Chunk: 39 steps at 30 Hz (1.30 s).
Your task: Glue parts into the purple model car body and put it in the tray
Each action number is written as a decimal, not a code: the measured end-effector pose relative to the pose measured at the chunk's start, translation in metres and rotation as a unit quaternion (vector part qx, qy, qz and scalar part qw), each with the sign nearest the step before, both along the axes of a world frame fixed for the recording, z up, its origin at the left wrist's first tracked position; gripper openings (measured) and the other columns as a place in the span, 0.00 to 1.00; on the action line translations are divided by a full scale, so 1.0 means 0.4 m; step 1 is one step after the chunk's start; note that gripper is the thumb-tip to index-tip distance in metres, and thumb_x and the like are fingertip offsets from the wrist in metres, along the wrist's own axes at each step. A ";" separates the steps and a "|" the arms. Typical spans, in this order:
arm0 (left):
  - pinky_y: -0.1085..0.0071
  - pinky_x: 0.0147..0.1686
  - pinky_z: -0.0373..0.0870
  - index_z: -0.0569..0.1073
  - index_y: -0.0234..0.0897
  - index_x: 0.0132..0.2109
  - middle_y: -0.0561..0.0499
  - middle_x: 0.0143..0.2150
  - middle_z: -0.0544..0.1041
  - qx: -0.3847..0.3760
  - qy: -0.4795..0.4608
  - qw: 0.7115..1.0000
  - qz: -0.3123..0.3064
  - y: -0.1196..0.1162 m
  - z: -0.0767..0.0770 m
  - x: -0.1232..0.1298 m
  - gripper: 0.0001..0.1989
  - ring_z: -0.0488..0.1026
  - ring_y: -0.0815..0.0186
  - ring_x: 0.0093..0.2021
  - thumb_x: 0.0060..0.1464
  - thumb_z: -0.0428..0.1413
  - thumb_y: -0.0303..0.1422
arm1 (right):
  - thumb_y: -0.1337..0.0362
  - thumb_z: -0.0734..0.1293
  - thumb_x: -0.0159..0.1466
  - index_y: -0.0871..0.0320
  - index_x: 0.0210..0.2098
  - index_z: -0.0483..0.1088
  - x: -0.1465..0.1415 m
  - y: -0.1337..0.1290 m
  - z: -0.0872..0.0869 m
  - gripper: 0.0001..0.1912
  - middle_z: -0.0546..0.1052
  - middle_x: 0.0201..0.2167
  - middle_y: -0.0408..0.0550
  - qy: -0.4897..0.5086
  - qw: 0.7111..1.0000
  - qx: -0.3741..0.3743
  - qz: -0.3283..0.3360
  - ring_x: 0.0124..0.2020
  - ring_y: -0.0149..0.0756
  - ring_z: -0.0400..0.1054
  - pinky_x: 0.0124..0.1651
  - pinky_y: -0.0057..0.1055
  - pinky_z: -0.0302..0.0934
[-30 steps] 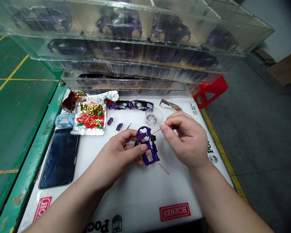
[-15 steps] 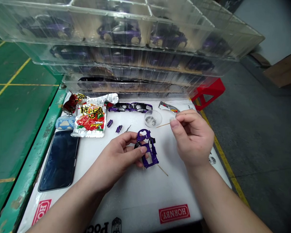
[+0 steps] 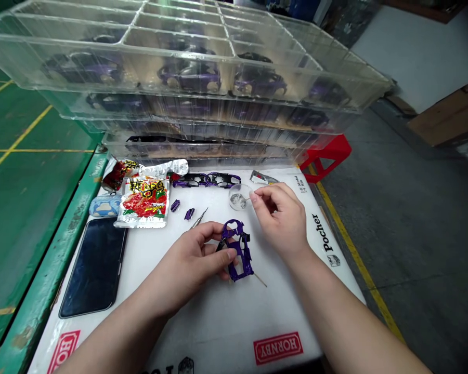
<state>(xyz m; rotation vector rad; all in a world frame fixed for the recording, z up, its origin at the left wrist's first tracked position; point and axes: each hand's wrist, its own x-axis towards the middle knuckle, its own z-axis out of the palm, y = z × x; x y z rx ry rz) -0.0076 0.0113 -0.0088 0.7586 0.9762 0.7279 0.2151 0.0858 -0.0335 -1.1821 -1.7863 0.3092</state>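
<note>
My left hand [image 3: 195, 254] grips a purple and black model car body shell [image 3: 242, 259] by its side, resting just above the white foam board [image 3: 203, 317]. A thin wooden stick [image 3: 260, 279] pokes out from under the shell. My right hand [image 3: 278, 221] pinches a toothpick [image 3: 250, 198], whose tip reaches the rim of a small clear cup [image 3: 238, 197] holding something silvery. Farther back lie a long purple and black frame piece [image 3: 206, 180], two small purple parts [image 3: 174, 205] [image 3: 189, 213], and a slim metal tool [image 3: 199, 218].
A printed snack packet [image 3: 144, 202], a blue and white case [image 3: 105, 205] and a black phone [image 3: 93, 267] lie at the board's left. Stacked clear trays of purple model cars [image 3: 179, 57] stand behind it. A red stool [image 3: 327, 156] sits back right.
My right hand has moved left, bringing the toothpick to the clear cup. My left hand keeps the same hold on the shell. The view has tilted upward, showing more of the trays.
</note>
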 end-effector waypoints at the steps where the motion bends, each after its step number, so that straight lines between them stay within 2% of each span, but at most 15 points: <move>1: 0.69 0.39 0.81 0.80 0.37 0.54 0.48 0.44 0.86 -0.001 -0.004 1.000 -0.006 -0.001 -0.002 0.000 0.24 0.81 0.66 0.36 0.59 0.77 0.42 | 0.66 0.72 0.77 0.56 0.42 0.79 0.001 0.001 -0.002 0.05 0.76 0.39 0.44 -0.005 1.000 -0.002 0.001 0.32 0.35 0.68 0.36 0.34 0.64; 4: 0.68 0.40 0.81 0.79 0.39 0.55 0.48 0.45 0.87 -0.008 -0.007 1.000 -0.015 -0.005 -0.009 0.000 0.24 0.82 0.65 0.38 0.59 0.77 0.42 | 0.66 0.72 0.76 0.56 0.42 0.80 0.004 0.006 -0.009 0.05 0.76 0.38 0.44 -0.018 1.000 -0.010 -0.001 0.32 0.35 0.68 0.36 0.34 0.64; 9: 0.68 0.40 0.80 0.79 0.40 0.56 0.51 0.40 0.86 -0.005 -0.004 1.000 -0.013 -0.007 -0.018 -0.001 0.24 0.82 0.64 0.36 0.59 0.77 0.41 | 0.65 0.73 0.76 0.56 0.41 0.80 0.006 0.009 -0.011 0.05 0.76 0.37 0.43 -0.029 0.999 -0.018 0.002 0.31 0.34 0.68 0.36 0.35 0.63; 17: 0.67 0.41 0.80 0.78 0.39 0.56 0.48 0.45 0.87 -0.001 -0.004 1.000 -0.017 -0.010 -0.026 -0.002 0.24 0.83 0.63 0.38 0.60 0.76 0.42 | 0.62 0.75 0.78 0.55 0.42 0.80 0.012 -0.007 0.014 0.07 0.77 0.38 0.44 0.040 0.998 0.012 -0.037 0.36 0.38 0.70 0.38 0.33 0.64; 24: 0.64 0.42 0.80 0.79 0.38 0.56 0.45 0.47 0.87 -0.003 0.021 0.999 -0.033 -0.005 -0.015 0.002 0.25 0.83 0.60 0.40 0.59 0.75 0.45 | 0.55 0.75 0.77 0.56 0.42 0.81 0.019 0.004 -0.002 0.12 0.77 0.38 0.46 0.118 0.991 -0.054 -0.029 0.36 0.38 0.70 0.39 0.34 0.65; 32: 0.64 0.42 0.80 0.78 0.38 0.55 0.46 0.47 0.87 -0.003 0.028 0.999 -0.031 -0.004 -0.005 0.004 0.25 0.82 0.60 0.41 0.59 0.74 0.46 | 0.47 0.77 0.75 0.57 0.43 0.81 0.023 0.013 -0.017 0.18 0.78 0.36 0.46 0.143 0.984 -0.097 -0.046 0.34 0.38 0.70 0.39 0.35 0.66; 39: 0.64 0.42 0.80 0.78 0.38 0.55 0.46 0.47 0.86 -0.001 0.027 0.999 -0.032 -0.001 -0.010 0.002 0.22 0.83 0.59 0.42 0.61 0.73 0.44 | 0.48 0.78 0.74 0.57 0.43 0.82 0.019 0.015 -0.017 0.17 0.79 0.37 0.46 0.151 0.982 -0.108 -0.044 0.35 0.38 0.71 0.39 0.34 0.66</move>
